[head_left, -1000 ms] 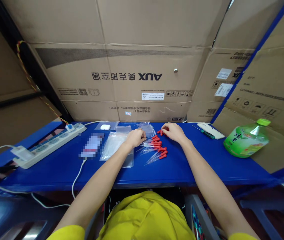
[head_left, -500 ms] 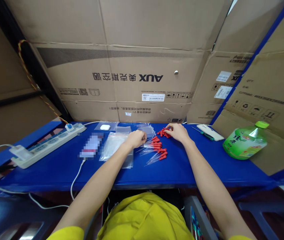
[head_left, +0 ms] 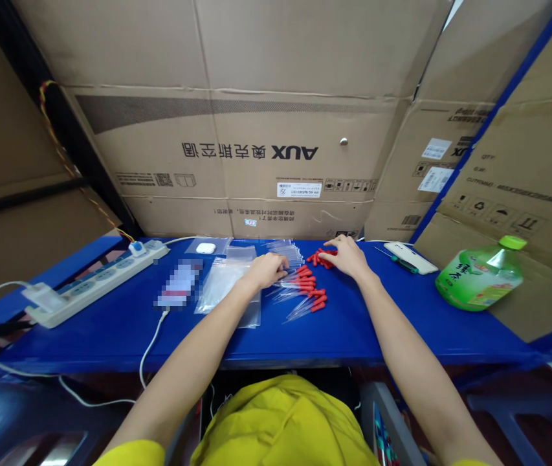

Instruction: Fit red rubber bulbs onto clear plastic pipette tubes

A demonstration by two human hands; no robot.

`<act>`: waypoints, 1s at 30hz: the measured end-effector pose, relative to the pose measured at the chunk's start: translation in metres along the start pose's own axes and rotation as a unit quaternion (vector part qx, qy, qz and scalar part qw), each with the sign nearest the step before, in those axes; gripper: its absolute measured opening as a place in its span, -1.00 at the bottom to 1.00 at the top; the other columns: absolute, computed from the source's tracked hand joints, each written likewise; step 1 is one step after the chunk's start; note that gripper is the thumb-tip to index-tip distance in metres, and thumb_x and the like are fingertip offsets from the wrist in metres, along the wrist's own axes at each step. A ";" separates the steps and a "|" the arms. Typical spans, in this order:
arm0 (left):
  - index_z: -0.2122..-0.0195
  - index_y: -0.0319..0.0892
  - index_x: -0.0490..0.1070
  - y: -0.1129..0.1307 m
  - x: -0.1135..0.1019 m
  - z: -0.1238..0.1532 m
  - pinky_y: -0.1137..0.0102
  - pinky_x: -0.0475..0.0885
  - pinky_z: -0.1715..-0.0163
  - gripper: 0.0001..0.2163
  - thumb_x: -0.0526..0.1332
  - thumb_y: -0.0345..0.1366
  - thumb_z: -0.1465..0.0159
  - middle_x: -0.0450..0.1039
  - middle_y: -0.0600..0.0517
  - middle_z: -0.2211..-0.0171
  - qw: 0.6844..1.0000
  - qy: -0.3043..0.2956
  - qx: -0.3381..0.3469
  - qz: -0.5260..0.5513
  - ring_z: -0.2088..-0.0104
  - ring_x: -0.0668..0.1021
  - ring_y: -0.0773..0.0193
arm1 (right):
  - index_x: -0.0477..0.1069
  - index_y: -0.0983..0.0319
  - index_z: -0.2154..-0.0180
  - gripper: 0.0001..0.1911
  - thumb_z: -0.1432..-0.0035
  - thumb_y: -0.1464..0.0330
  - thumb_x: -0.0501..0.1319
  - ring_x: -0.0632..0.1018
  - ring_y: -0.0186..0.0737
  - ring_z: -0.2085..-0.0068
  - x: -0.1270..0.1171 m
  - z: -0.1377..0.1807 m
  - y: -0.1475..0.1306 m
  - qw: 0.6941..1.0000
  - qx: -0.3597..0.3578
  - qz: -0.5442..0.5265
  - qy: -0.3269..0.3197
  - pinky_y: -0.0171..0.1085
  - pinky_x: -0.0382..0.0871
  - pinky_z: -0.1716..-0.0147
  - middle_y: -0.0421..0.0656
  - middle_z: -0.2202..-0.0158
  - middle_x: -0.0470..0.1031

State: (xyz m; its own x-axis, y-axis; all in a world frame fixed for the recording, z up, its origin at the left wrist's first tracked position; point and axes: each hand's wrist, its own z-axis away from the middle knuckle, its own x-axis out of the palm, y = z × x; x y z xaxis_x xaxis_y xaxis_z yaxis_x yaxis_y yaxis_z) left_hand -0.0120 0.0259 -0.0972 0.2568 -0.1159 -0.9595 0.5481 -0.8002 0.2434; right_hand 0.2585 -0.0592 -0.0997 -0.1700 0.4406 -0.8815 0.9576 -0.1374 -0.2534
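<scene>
My left hand is over the near end of a pile of clear thin tubes, its fingers curled together. Whatever is between those fingertips is too small to make out. At the back of the table, my right hand reaches over a heap of small red rubber bulbs, with thumb and forefinger apart. Between my forearms lie several droppers, clear tubes with red bulbs on their right ends. Clear plastic bags lie to the left, partly under my left wrist and forearm.
A phone on a cable and a white power strip occupy the left side. A white earbud case lies behind the bags. On the right are a green screwdriver, a white device and a green bottle. Cardboard walls the back.
The thumb and forefinger of my right hand have spread apart over the red bulbs. My left hand stays by the tubes, its fingers shifted slightly. The droppers on the table lie as before.
</scene>
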 end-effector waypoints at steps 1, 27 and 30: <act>0.08 -0.09 0.57 0.000 0.000 0.000 0.43 0.40 0.27 -0.82 0.29 -0.36 -0.30 0.66 0.01 0.20 1.000 0.002 0.003 -0.003 0.15 0.64 0.15 | 0.62 0.16 0.02 -0.61 -0.25 0.06 0.33 0.47 0.04 -0.08 0.002 0.000 -0.001 1.000 0.003 0.003 0.001 -0.16 0.38 0.07 0.00 -0.01 0.52; 0.09 -0.18 0.48 0.000 0.004 -0.003 0.34 0.46 0.11 -0.77 0.19 -0.51 -0.25 0.55 -0.10 0.08 0.993 0.105 0.050 0.038 0.14 0.62 0.14 | 0.60 0.14 0.25 -0.89 -0.21 0.30 0.30 0.54 0.03 0.02 0.014 0.000 -0.017 0.995 0.051 -0.045 0.072 -0.14 0.40 0.13 -0.03 0.15 0.60; 0.08 -0.15 0.40 0.006 0.003 -0.002 0.32 0.43 0.19 -0.86 0.13 -0.41 -0.37 0.55 -0.08 0.18 0.989 0.127 0.045 0.067 0.21 0.60 0.13 | 0.59 0.16 0.21 -0.85 -0.19 0.33 0.27 0.59 -0.05 0.18 0.013 0.000 -0.021 0.988 0.060 -0.097 0.107 -0.17 0.40 0.16 -0.06 0.25 0.62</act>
State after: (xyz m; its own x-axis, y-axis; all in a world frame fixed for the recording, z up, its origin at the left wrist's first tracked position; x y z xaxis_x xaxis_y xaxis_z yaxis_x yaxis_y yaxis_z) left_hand -0.0062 0.0225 -0.0989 0.5200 -0.0827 -0.8501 0.4253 -0.8381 0.3417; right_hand 0.2358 -0.0501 -0.1056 -0.2821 0.6440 -0.7111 0.8752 -0.1309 -0.4657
